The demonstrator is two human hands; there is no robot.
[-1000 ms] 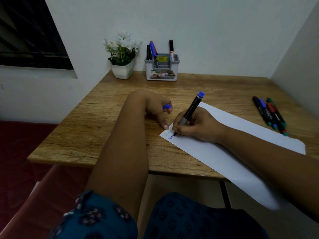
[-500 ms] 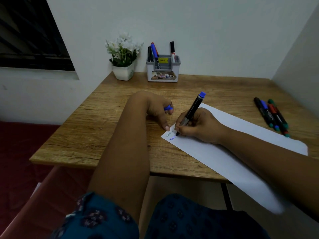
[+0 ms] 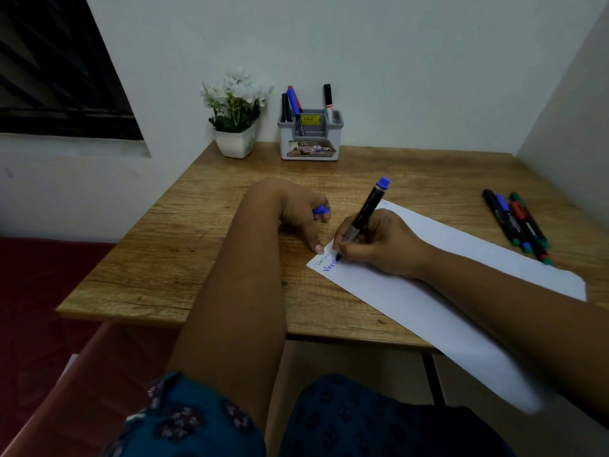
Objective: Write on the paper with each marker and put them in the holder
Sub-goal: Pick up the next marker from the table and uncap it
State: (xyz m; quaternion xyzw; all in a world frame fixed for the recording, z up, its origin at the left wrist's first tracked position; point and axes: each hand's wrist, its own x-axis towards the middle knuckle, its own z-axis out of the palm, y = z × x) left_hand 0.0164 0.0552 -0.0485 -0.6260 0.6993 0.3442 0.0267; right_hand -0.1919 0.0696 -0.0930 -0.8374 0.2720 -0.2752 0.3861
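Observation:
My right hand [image 3: 379, 244] grips a black marker with a blue end [image 3: 366, 209], its tip touching the white paper [image 3: 461, 291] near the paper's left corner. Blue handwriting sits there under a fainter line of writing. My left hand [image 3: 298, 214] holds the blue cap [image 3: 320, 211] in curled fingers while its thumb presses the paper's corner. The grey marker holder [image 3: 310, 135] stands at the back of the desk with several markers upright in it. Several more markers [image 3: 517, 222] lie side by side at the right of the desk.
A white pot of white flowers [image 3: 235, 113] stands left of the holder against the wall. The wooden desk [image 3: 184, 239] meets a wall on the right. The paper overhangs the desk's front edge. A dark window is at the upper left.
The blue writing has grown by a few letters as my right hand moved the marker tip slightly rightward. My left hand has stayed put with the cap.

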